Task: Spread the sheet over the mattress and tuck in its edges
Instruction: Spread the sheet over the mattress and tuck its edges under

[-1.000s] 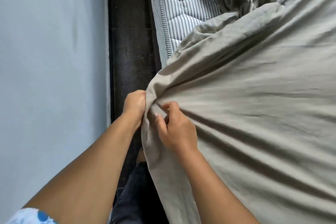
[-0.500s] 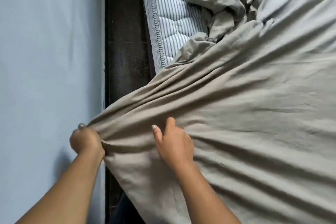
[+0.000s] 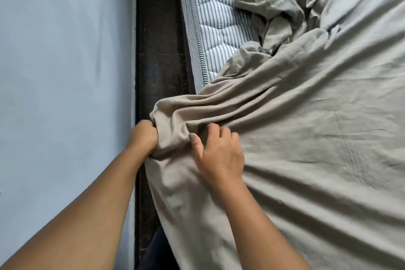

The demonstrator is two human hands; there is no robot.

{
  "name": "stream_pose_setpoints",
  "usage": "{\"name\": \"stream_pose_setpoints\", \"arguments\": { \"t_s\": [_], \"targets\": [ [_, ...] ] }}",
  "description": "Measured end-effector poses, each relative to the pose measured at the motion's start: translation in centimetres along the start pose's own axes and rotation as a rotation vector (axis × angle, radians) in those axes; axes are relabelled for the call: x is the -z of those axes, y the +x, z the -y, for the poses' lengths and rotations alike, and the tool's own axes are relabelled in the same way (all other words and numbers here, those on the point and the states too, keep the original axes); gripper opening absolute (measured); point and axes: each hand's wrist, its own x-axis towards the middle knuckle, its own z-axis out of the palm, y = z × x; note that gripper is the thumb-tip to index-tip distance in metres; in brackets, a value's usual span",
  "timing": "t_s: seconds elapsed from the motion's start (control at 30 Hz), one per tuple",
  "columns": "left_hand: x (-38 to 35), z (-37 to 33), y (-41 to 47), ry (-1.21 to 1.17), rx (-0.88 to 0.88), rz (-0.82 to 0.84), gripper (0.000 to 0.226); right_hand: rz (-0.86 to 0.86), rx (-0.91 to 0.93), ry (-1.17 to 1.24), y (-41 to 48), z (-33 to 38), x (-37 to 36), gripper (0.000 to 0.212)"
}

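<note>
Striped mattress point(image 3: 219, 35) lies partly bare; fingers of left hand point(image 3: 143, 137) clamped on bunched sheet point(image 3: 306, 138), right hand point(image 3: 219, 153) gripping a fold

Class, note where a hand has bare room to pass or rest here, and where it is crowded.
Free: the dark gap between wall and mattress, beyond the left hand; the striped top left bare by the sheet. Crowded: by the right hand, where both hands bunch the sheet.

one sheet point(image 3: 306, 138), one mattress point(image 3: 214, 28), two hands point(image 3: 143, 138) point(image 3: 219, 155)
</note>
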Motion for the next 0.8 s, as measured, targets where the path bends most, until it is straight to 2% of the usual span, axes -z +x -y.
{"name": "stream_pose_setpoints", "arguments": {
  "t_s": [0.07, 0.13, 0.2, 0.23, 0.27, 0.3, 0.33, 0.37, 0.4, 0.47, 0.5, 0.57, 0.67, 0.73, 0.8],
  "targets": [
    [1.4, 1.0, 0.4, 0.071, -0.044, -0.250, 0.027, 0.040, 0.044, -0.031, 0.7, 0.6, -0.3, 0.057],
    [2.5, 2.4, 0.2, 0.069, -0.001, -0.385, 0.036, 0.108, 0.070, -0.063, 1.0, 1.5, -0.9, 0.062],
    [2.7, 4.0, -0.2, 0.006, 0.041, -0.428, 0.042, 0.167, 0.071, -0.079, 1.1, 2.2, -1.6, 0.069],
    [2.7, 4.5, -0.2, -0.096, 0.030, -0.423, 0.042, 0.183, 0.060, -0.085, 1.2, 2.6, -1.8, 0.071],
    [2.8, 4.8, -0.2, -0.315, 0.021, -0.380, 0.041, 0.191, 0.044, -0.098, 1.4, 2.8, -1.8, 0.073],
    [3.0, 4.9, -0.3, -0.626, 0.029, -0.300, 0.036, 0.192, 0.025, -0.107, 1.6, 3.2, -1.8, 0.074],
    [3.3, 4.8, -0.5, -0.954, 0.071, -0.144, 0.030, 0.189, 0.008, -0.090, 1.8, 3.5, -1.7, 0.074],
    [3.5, 4.7, -0.5, -1.199, 0.126, 0.057, 0.029, 0.200, -0.009, -0.026, 2.1, 3.9, -1.7, 0.073],
    [3.8, 4.4, -0.6, -1.311, 0.196, 0.271, 0.038, 0.232, -0.033, 0.091, 2.4, 4.3, -1.6, 0.070],
    [4.3, 3.6, -0.5, -1.205, 0.267, 0.631, 0.061, 0.318, -0.094, 0.365, 3.1, 5.2, -1.5, 0.063],
    [4.3, 3.1, -0.4, -1.106, 0.288, 0.749, 0.065, 0.336, -0.102, 0.436, 3.4, 5.6, -1.4, 0.060],
    [4.6, 1.6, -0.3, -0.960, 0.295, 0.863, 0.052, 0.356, -0.062, 0.435, 3.8, 6.5, -1.4, 0.057],
    [5.5, -0.4, 0.4, -0.903, 0.171, 0.763, 0.026, 0.385, 0.015, 0.393, 4.3, 7.2, -1.7, 0.043],
    [6.1, -0.7, 1.4, -1.062, 0.077, 0.599, 0.020, 0.370, 0.034, 0.391, 4.5, 7.1, -1.8, 0.038],
    [6.8, -0.2, 2.4, -1.355, 0.048, 0.388, 0.018, 0.316, 0.011, 0.393, 4.9, 6.9, -1.6, 0.049]
  ]
}}
